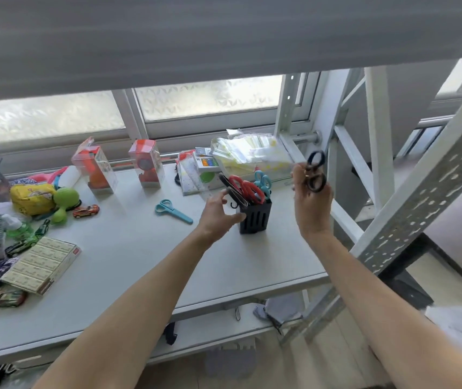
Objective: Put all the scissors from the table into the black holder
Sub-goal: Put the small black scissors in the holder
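While both bare forearms reach up from the bottom edge, the white table (145,262) spreads beneath them. Nearest, at about eight o'clock from the middle, lies a flat carton of small boxes (42,263), with toy cars and loose clutter around it.

Further in, the left hand (218,213) sits at the left side of the black holder (254,219) — fingers spread loosely, thumb against the holder's wall, gripping nothing else. The holder stands upright near the table's right part and already carries red-handled scissors (242,186), a teal pair (263,182) and a dark-handled pair on the left, all handles up.

At three o'clock from the holder, the right hand (312,203) is raised above the table's right edge, fingers pinched around black-handled scissors (316,171); the handle loops stand above the fingertips, and the blades are hidden by the hand.

At nine o'clock from the holder, well apart, light blue scissors (172,210) lie flat on the bare tabletop — handles to the upper left.

Beyond, towards twelve o'clock, two clear boxed toys (95,169) (147,164) stand upright, and a heap of plastic bags (248,153) rests by the window.
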